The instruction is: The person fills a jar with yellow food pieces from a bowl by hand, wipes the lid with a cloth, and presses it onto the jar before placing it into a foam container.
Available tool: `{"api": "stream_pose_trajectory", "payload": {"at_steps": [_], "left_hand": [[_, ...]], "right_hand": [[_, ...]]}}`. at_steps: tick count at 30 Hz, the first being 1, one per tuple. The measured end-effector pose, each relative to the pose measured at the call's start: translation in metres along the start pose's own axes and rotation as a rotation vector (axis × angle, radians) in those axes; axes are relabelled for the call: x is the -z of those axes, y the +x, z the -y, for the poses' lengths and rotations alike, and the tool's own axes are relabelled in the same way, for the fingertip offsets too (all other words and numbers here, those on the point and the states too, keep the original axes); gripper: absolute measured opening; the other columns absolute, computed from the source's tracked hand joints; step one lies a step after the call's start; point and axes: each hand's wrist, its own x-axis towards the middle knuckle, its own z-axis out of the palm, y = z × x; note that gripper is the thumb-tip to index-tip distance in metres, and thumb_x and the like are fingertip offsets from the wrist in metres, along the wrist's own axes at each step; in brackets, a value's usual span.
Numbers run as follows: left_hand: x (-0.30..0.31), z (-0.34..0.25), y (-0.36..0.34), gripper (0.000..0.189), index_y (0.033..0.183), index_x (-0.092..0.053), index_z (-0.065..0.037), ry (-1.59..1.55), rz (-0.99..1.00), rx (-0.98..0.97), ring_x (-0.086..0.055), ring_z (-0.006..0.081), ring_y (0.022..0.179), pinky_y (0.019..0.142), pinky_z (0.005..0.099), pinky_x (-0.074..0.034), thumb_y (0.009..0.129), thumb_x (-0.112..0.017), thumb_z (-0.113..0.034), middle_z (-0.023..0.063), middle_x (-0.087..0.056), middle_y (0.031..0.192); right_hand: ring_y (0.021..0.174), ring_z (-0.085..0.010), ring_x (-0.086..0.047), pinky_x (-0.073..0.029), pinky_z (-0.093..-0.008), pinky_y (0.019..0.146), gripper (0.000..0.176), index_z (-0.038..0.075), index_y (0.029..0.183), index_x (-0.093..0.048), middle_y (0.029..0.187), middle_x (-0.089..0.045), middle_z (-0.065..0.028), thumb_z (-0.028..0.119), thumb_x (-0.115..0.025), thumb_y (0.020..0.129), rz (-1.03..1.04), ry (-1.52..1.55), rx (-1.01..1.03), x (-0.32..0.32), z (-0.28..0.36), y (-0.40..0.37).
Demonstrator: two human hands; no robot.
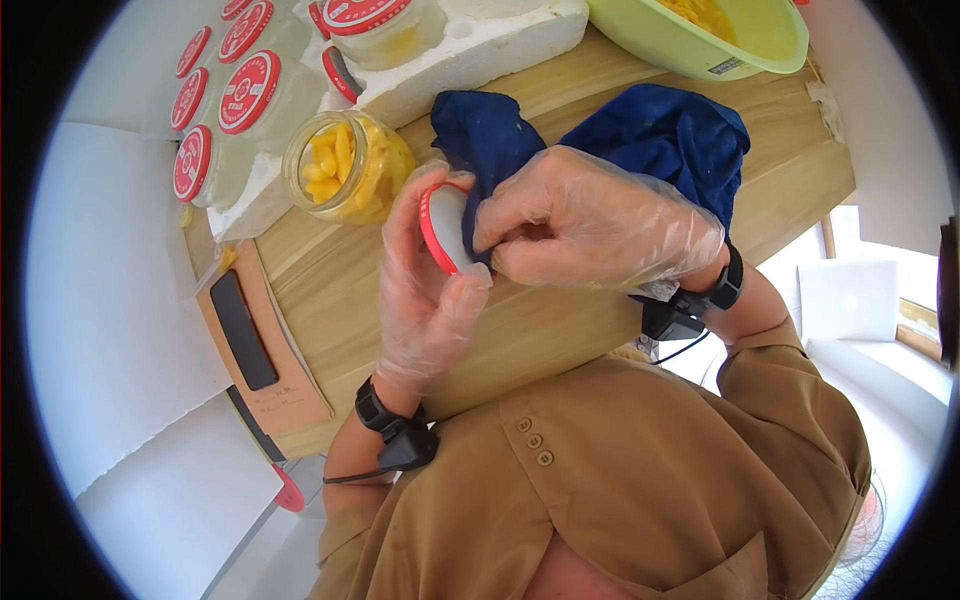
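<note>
My left hand, in a clear plastic glove, holds a red-rimmed lid with its pale inner side turned to the right. My right hand, also gloved, pinches a dark blue cloth that hangs against the inside of the lid. An open glass jar filled with yellow pieces stands just left of my left hand. Another blue cloth lies bunched on the wooden table behind my right hand.
Several jars with red lids stand at the back left around a white foam block. A green bowl with yellow contents is at the back right. A dark phone lies on brown cardboard at the left.
</note>
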Motion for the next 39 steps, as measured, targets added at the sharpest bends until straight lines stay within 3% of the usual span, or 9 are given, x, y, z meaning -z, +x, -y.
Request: {"api": "stream_pose_trajectory", "payload": {"at_steps": [3, 6, 12, 15, 21, 27, 29, 33, 39], "left_hand": [[0.0, -0.002, 0.002, 0.088, 0.164, -0.031, -0.003, -0.026, -0.015, 0.045, -0.046, 0.0228, 0.145, 0.124, 0.0408, -0.035, 0.093, -0.08, -0.022, 0.013, -0.048, 0.155], [0.002, -0.006, 0.003, 0.086, 0.164, -0.031, -0.003, -0.078, -0.01, 0.103, -0.047, 0.0227, 0.145, 0.124, 0.0411, -0.036, 0.094, -0.078, -0.019, 0.0121, -0.048, 0.155], [-0.006, -0.008, 0.003, 0.083, 0.164, -0.033, -0.004, -0.189, -0.048, 0.156, -0.047, 0.0211, 0.146, 0.123, 0.0398, -0.039, 0.096, -0.078, -0.019, 0.0089, -0.047, 0.158], [-0.005, 0.0, 0.002, 0.084, 0.164, -0.033, -0.004, -0.19, -0.049, 0.117, -0.046, 0.0206, 0.147, 0.124, 0.0398, -0.039, 0.096, -0.079, -0.022, 0.0081, -0.046, 0.159], [-0.004, -0.001, -0.001, 0.077, 0.163, -0.037, -0.002, -0.13, -0.039, 0.131, -0.044, 0.0236, 0.15, 0.126, 0.0431, -0.035, 0.102, -0.072, -0.034, 0.0096, -0.045, 0.162], [-0.002, 0.0, 0.0, 0.076, 0.163, -0.039, -0.002, -0.145, -0.076, 0.161, -0.046, 0.0219, 0.148, 0.125, 0.0418, -0.037, 0.099, -0.074, -0.022, 0.009, -0.046, 0.162], [-0.005, -0.005, 0.004, 0.085, 0.164, -0.038, -0.003, -0.143, -0.128, 0.184, -0.049, 0.0193, 0.144, 0.121, 0.0385, -0.041, 0.092, -0.082, -0.012, 0.008, -0.046, 0.161], [-0.004, -0.002, 0.004, 0.088, 0.164, -0.037, -0.003, -0.114, -0.105, 0.141, -0.049, 0.0195, 0.143, 0.119, 0.038, -0.042, 0.09, -0.084, -0.013, 0.0085, -0.048, 0.159], [0.002, 0.003, 0.004, 0.09, 0.164, -0.037, -0.003, -0.091, -0.028, 0.077, -0.05, 0.0211, 0.143, 0.121, 0.0388, -0.04, 0.089, -0.085, -0.013, 0.0104, -0.049, 0.158]], "right_hand": [[0.069, -0.0095, -0.056, -0.047, -0.0324, 0.064, 0.026, -0.004, 0.106, -0.076, 0.072, -0.064, -0.0048, 0.014, -0.063, 0.093, 0.084, 0.182, -0.049, 0.002, 0.002, 0.002], [0.075, -0.0087, -0.058, -0.049, -0.0291, 0.067, 0.026, -0.006, 0.11, -0.075, 0.081, -0.069, -0.0049, 0.013, -0.064, 0.097, -0.028, 0.344, 0.005, -0.006, 0.001, 0.001], [0.083, -0.0098, -0.066, -0.054, -0.0296, 0.073, 0.018, -0.003, 0.112, -0.076, 0.094, -0.076, -0.0079, 0.007, -0.071, 0.098, -0.182, 0.288, 0.192, -0.016, -0.016, 0.008], [0.084, -0.0192, -0.071, -0.056, -0.0322, 0.074, 0.015, 0.002, 0.11, -0.077, 0.098, -0.077, -0.0102, 0.007, -0.076, 0.095, -0.342, 0.014, 0.34, -0.02, -0.023, 0.012], [0.082, -0.0346, -0.068, -0.056, -0.0404, 0.069, 0.012, 0.008, 0.106, -0.073, 0.089, -0.069, -0.0097, 0.012, -0.074, 0.095, -0.478, -0.391, 0.376, -0.024, -0.022, 0.01], [0.081, -0.032, -0.07, -0.057, -0.0424, 0.069, 0.006, 0.009, 0.09, -0.067, 0.084, -0.067, -0.0083, 0.012, -0.072, 0.089, -0.504, -0.665, 0.312, -0.024, -0.019, 0.01], [0.082, -0.032, -0.07, -0.057, -0.0422, 0.069, 0.006, 0.009, 0.088, -0.066, 0.083, -0.068, -0.0089, 0.01, -0.072, 0.085, -0.488, -0.708, 0.331, -0.022, -0.021, 0.009], [0.084, -0.0338, -0.071, -0.058, -0.0431, 0.071, 0.007, 0.007, 0.085, -0.067, 0.083, -0.069, -0.0103, 0.01, -0.072, 0.081, -0.447, -0.754, 0.315, -0.021, -0.021, 0.007], [0.081, -0.0374, -0.071, -0.056, -0.0468, 0.069, 0.007, 0.004, 0.081, -0.068, 0.081, -0.07, -0.0145, 0.01, -0.07, 0.084, -0.391, -0.622, 0.285, -0.019, -0.02, 0.005]]}}
